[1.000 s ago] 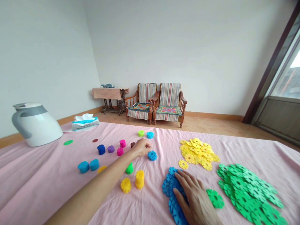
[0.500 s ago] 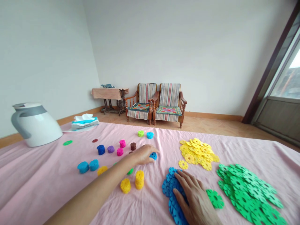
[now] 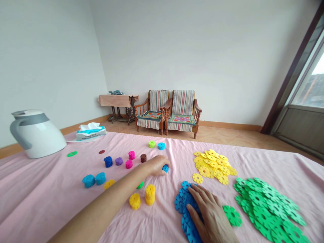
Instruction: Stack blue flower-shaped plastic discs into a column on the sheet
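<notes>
the left hand (image 3: pixel 157 165) reaches toward the pink cloth's (image 3: pixel 50 192) far edge, fingers closed round a blue stack (image 3: pixel 165 168); the right hand (image 3: pixel 210 207) lies flat, unclenched, over blue discs (image 3: pixel 182 199).

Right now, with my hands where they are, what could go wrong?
Your left forearm could knock the green stack it partly hides. The small blue stack that your left hand pinches might slip apart. Your right hand, resting on the blue pile, could send its discs sliding.

Left forearm (image 3: pixel 108 206), lower left of frame: bare, tapering to wrist. Left hand (image 3: pixel 158 165), centre: bare. Right hand (image 3: pixel 212 210), lower right of centre: bare, fingers slender.
</notes>
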A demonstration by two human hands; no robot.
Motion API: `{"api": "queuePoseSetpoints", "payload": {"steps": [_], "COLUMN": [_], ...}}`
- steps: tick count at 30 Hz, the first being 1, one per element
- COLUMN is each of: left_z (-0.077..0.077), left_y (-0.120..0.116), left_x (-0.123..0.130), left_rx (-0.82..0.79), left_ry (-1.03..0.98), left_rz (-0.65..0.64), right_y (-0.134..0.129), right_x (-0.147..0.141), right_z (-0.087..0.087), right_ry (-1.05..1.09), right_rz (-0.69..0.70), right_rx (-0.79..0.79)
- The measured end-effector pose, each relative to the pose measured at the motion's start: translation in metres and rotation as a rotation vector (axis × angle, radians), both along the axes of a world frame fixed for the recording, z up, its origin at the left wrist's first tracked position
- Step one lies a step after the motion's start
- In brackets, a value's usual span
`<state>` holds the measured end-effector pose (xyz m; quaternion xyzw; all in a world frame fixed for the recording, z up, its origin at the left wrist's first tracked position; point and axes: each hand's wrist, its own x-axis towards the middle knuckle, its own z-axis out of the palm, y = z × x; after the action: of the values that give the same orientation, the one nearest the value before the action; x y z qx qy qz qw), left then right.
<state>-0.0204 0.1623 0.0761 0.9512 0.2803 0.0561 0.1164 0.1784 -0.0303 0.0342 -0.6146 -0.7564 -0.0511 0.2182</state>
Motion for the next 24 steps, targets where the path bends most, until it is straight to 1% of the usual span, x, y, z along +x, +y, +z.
{"api": "queuePoseSetpoints", "payload": {"steps": [4,9,14,18,24], "left_z": [0.003,0.008,0.012,0.014,0.015], "left_y": [0.005,0.005,0.000,-0.006,-0.008], "left_x": [-0.004,-0.010,-0.016,-0.015,-0.010], "left_rx": [0.010,0.003,0.023,0.029,0.012], "left_ry": [0.024,0.041,0.071,0.102,0.087], "left_rz": [0.034,0.077,0.209,0.292,0.307], "right_y": [-0.001,-0.002,-0.001,-0.001,-0.002], "right_x": [0.000,0.001,0.000,0.000,0.001], "right_z": [0.000,0.000,0.000,0.000,-0.001], "right_ry": [0.001,0.010,0.017,0.015,0.003], "right_rz": [0.000,-0.003,0.002,-0.005,-0.003], "right_rx": [0.005,-0.003,-0.024,-0.027,-0.007]}}
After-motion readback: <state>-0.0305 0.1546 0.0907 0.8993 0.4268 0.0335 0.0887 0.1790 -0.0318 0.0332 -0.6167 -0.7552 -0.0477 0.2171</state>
